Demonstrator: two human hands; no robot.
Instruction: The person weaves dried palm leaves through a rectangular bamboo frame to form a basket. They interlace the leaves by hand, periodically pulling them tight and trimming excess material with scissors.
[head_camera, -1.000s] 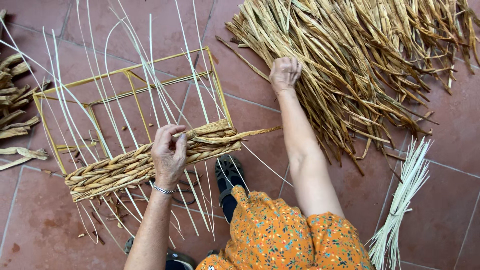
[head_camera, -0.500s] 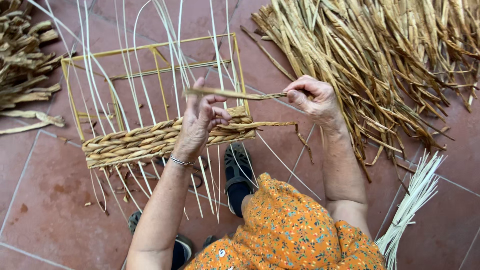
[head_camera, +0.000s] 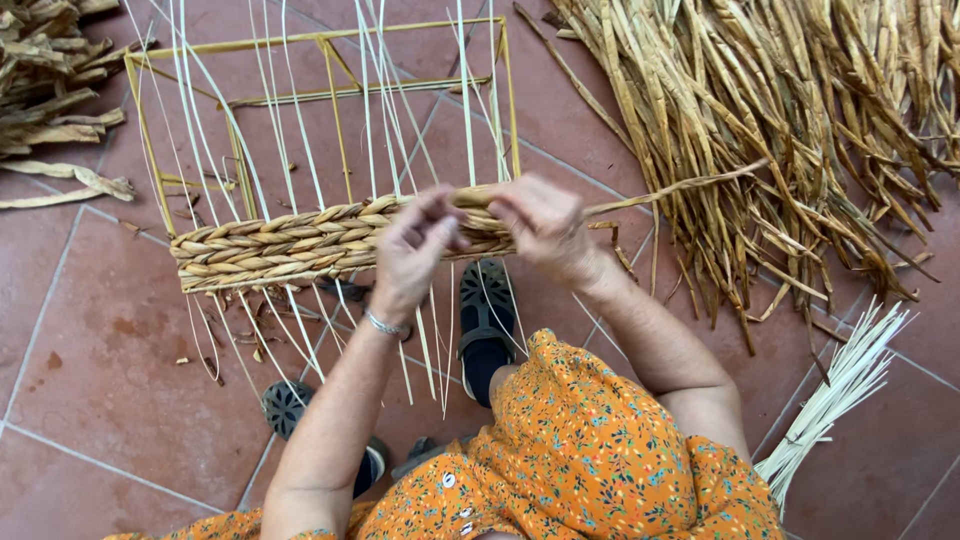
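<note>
1. Head view, risks: pale upright reeds (head_camera: 372, 120) stand loose and splayed in the yellow wire frame (head_camera: 330, 38); likely to bend aside or crack if brushed or tugged hard. Dry strand (head_camera: 680, 188) trailing right toward the straw heap (head_camera: 800, 120) could snap or slip from the pinch, loosening the newest row.
2. Head view, hands: left hand (head_camera: 412, 255), bracelet at wrist, fingers curled and pinched on the top of the woven band (head_camera: 300, 240). Right hand (head_camera: 545, 228) closed in a pinch on the strand, just beside the left, at the band's right end.
3. Head view, surroundings: frame and band lie on the tiled floor (head_camera: 90, 380), above dark sandals (head_camera: 487, 320); pale reed bundle (head_camera: 840, 390) at lower right.
</note>
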